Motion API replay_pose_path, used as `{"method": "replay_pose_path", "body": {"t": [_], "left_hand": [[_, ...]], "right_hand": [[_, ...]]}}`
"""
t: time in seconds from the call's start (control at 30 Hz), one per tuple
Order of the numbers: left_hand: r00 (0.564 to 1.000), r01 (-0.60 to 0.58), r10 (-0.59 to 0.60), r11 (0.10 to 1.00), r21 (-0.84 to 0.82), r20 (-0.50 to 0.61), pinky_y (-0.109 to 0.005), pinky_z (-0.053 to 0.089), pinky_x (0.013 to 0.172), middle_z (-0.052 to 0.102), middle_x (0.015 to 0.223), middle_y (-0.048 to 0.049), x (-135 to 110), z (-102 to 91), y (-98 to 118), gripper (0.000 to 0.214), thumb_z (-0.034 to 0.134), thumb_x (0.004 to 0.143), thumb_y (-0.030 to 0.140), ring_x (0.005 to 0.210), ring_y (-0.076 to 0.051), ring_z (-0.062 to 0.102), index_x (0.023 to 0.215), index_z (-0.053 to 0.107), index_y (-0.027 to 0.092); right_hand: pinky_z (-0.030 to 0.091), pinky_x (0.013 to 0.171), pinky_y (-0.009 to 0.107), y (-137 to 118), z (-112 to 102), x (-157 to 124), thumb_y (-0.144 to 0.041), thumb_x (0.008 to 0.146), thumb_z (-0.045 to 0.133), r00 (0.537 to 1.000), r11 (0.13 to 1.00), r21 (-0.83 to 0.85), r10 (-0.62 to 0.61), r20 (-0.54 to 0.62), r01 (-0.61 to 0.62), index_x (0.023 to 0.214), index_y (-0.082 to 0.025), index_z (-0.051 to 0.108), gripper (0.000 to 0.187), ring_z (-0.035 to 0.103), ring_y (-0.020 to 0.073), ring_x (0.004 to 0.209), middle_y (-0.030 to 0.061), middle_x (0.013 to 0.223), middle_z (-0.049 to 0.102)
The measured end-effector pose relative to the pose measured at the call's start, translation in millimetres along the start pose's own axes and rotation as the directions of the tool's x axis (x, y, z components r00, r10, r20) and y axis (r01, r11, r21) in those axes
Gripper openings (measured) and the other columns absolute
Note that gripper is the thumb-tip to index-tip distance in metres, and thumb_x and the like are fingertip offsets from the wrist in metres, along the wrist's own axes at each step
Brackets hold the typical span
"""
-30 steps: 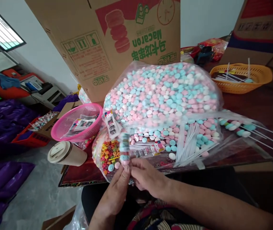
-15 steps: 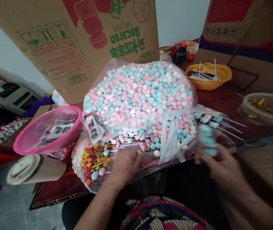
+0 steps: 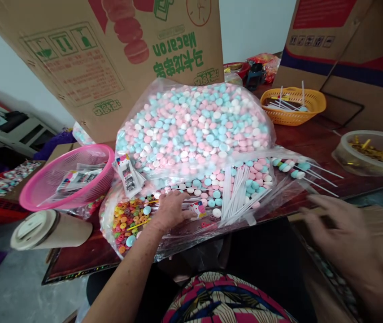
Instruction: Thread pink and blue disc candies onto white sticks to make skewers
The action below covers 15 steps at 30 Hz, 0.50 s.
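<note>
My left hand (image 3: 170, 210) lies low over the loose candies at the front of the table, fingers stretched out and apart. Beside its fingertips is a small printed label (image 3: 198, 209). Colourful ring-shaped candies (image 3: 127, 224) are to its left. White sticks (image 3: 235, 197) rest in a bundle to its right, among pink, blue and white candies. My right hand (image 3: 334, 229), blurred, is past the table's front edge above an open cardboard box (image 3: 376, 224). Its fingers look spread, with nothing visible in them. Candy skewers (image 3: 294, 168) lie on the plastic beyond it.
A big clear bag of candies (image 3: 194, 125) fills the middle, before a tall cardboard box (image 3: 164, 49). A pink basket (image 3: 67, 179) of printed packets and a lidded cup (image 3: 53, 229) stand left. A yellow basket (image 3: 292, 107) and a tub of gold ties (image 3: 373, 152) stand right.
My right hand has moved right and down, and the light-blue thing it held no longer shows. My left hand has shifted slightly left and up, its fingers now more stretched.
</note>
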<state>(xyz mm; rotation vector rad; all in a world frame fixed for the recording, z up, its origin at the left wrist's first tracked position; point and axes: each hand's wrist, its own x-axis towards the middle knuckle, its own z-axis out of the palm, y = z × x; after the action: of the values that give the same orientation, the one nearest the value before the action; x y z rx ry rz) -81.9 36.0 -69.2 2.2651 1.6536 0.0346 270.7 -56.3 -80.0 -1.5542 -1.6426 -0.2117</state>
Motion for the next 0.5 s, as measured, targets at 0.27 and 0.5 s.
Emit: {"method": "replay_pose_path", "body": {"t": [0.27,0.5], "left_hand": [[0.998,0.014,-0.012,1.000,0.023,-0.056,-0.046,0.031,0.094,0.068,0.090,-0.0026,-12.7,-2.5,0.2,0.025,0.043,0.090,0.031,0.092,-0.021,0.057,0.090,0.067,0.024],[0.951,-0.286,0.295,0.953,0.104,-0.090,-0.046,0.032,0.096,0.067,0.102,-0.0033,-43.0,-37.5,15.5,0.021,0.045,0.087,0.019,0.098,-0.022,0.058,0.096,0.063,0.024]], "right_hand": [[0.040,0.093,0.048,-115.6,78.7,22.1,-0.023,0.084,0.054,0.946,0.900,0.352,-0.309,0.099,0.257,0.114,-0.019,0.055,0.030,0.048,0.0272,0.110,0.0133,0.113,0.055],[0.040,0.076,0.036,-151.5,106.9,34.5,-0.023,0.086,0.045,0.863,0.808,0.532,-0.438,0.251,0.255,0.079,-0.017,0.058,0.016,0.052,0.0189,0.079,0.0059,0.078,0.060]]}}
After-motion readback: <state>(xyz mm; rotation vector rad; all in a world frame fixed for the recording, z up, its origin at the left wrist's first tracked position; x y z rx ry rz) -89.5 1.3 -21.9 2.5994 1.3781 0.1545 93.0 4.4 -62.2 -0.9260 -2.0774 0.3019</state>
